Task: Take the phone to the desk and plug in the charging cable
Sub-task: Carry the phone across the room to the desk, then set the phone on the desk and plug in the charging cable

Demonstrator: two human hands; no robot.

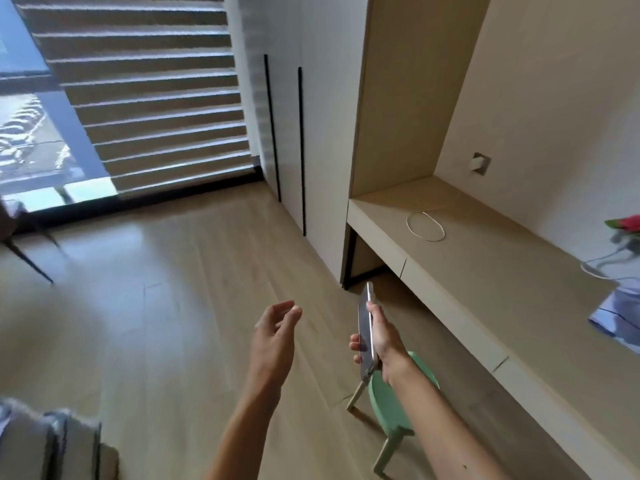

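Note:
My right hand (382,341) grips a slim phone (365,332) edge-on, held upright above the floor, short of the desk front. Left of it hovers my left hand (275,332), empty, with its fingers loosely curled and apart. The built-in light wood desk (491,271) runs along the right wall. On its far end lies a white charging cable (426,226) coiled in a loop, and its lead runs back toward a white charger plugged into a wall socket (479,163).
A green stool (388,403) with pale legs stands under my right forearm, before the desk. Tall white wardrobe doors (301,133) rise left of the desk. A vase of flowers (627,237) and a blue-white cloth (620,306) sit at the desk's right. A chair (20,233) stands by the window.

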